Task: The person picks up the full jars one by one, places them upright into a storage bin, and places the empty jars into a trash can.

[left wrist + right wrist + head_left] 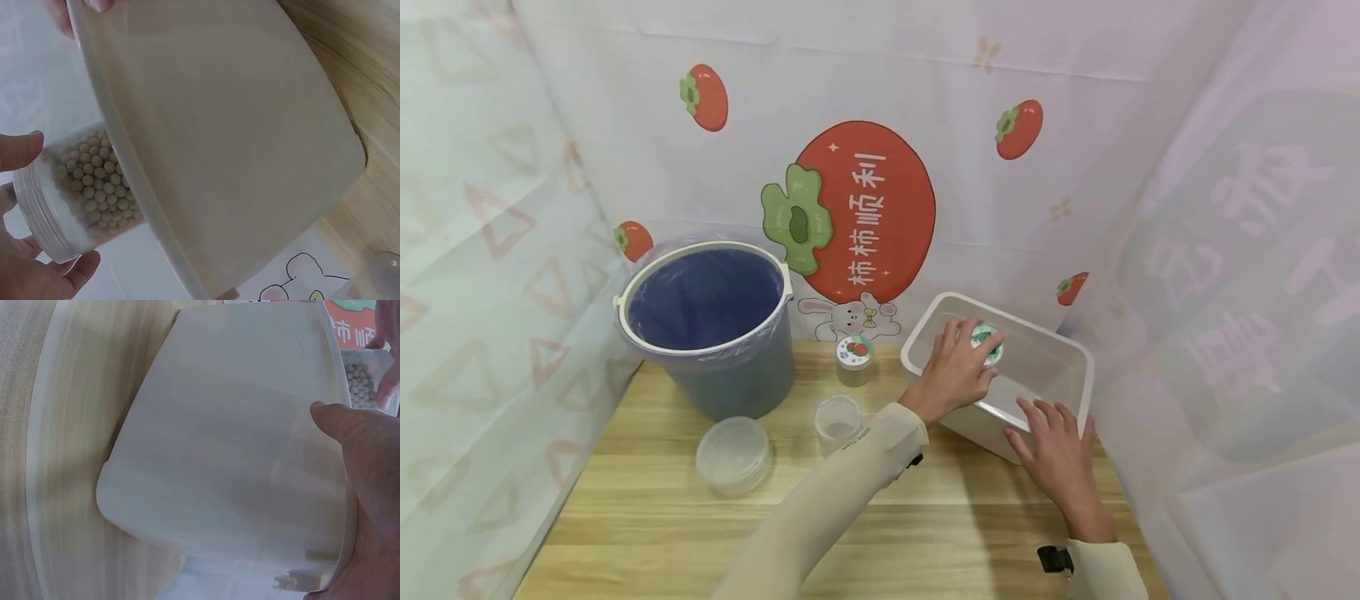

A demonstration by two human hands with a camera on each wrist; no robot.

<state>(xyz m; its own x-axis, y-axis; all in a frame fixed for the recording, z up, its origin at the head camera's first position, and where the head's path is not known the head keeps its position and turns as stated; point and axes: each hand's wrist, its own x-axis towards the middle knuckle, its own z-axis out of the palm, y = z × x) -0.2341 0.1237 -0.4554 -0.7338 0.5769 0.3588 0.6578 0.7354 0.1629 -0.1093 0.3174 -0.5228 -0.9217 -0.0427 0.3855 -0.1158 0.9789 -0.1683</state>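
My left hand [951, 371] grips a clear jar [94, 181] filled with small round beige beads or beans. The jar's lid [987, 342] has a white and green picture on top. In the left wrist view the jar's lower end passes behind the rim of the white plastic bin [962, 427], so part of it is hidden. My right hand [1060, 454] holds the bin's near right rim. Its thumb [334, 419] lies against the outer wall, and the fingers reach over the edge.
A blue bucket [741, 387] with a thin purple liner stands at the back left. Between it and the bin is a jar with a tomato-print lid [854, 352]. A clear cup-like jar [838, 417] and a round clear container [733, 454] stand nearer. Printed cloth [1000, 217] encloses the table.
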